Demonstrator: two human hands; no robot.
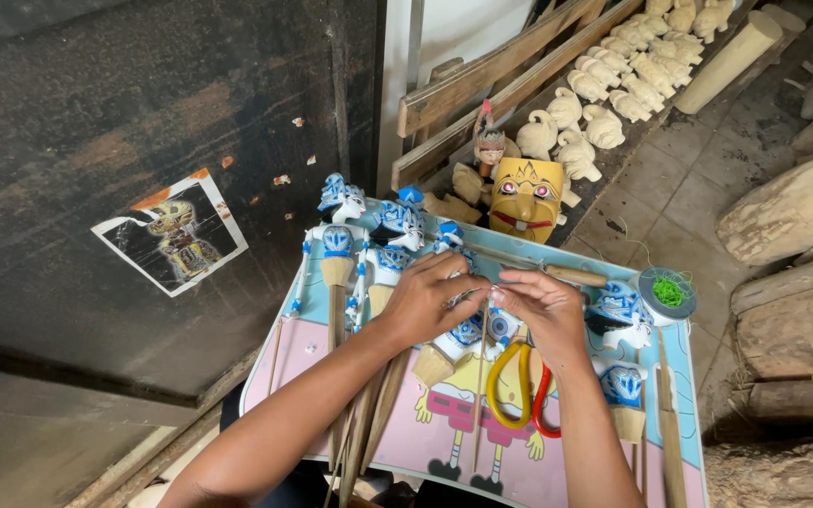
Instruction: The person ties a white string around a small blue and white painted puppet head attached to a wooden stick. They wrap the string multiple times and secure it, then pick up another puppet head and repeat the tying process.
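Left hand point(422, 299) and right hand point(546, 310) pinch blue-white rod puppet point(460, 331) together at tray point(557, 475) centre. Puppet long axis runs near-far, head away, wooden rod toward person. Scissors point(522, 388) just beside.

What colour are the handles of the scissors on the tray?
One scissors handle is yellow, the other red, lying just below the right hand; the head view shows this.

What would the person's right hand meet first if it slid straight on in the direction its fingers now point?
The right hand points left, fingertips almost meeting the left hand. It would likely meet the left hand's fingers, or the blue-and-white puppet between them; depth is unclear.
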